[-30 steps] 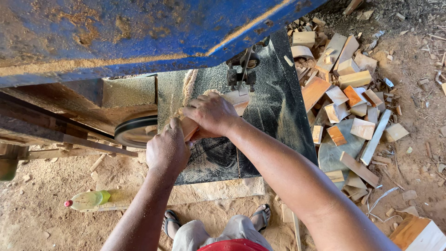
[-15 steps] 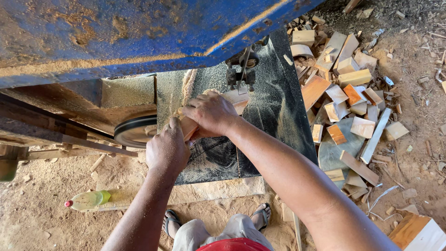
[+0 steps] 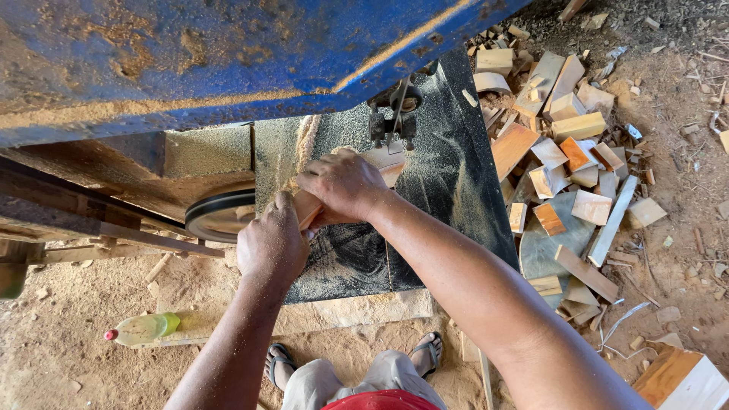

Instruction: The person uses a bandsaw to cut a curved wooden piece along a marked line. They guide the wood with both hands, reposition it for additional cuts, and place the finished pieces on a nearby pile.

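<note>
A small piece of light wood (image 3: 386, 164) lies on the dark, sawdust-covered saw table (image 3: 456, 182), its far end next to the blade guide (image 3: 393, 121) of a blue band saw (image 3: 190, 53). My right hand (image 3: 342, 184) lies on top of the wood and grips it. My left hand (image 3: 272, 244) holds the near end of the same piece (image 3: 307, 206), thumb pressed against it. Most of the wood is hidden under my hands.
A heap of cut wood blocks (image 3: 566, 152) lies on the dirt floor to the right of the table. A drive wheel (image 3: 220, 215) sits left of the table. A plastic bottle (image 3: 144, 328) lies on the ground at lower left. My sandalled feet (image 3: 425, 353) stand below the table.
Both hands and the wood stay in almost the same place; any shift toward the blade is too slight to tell.
</note>
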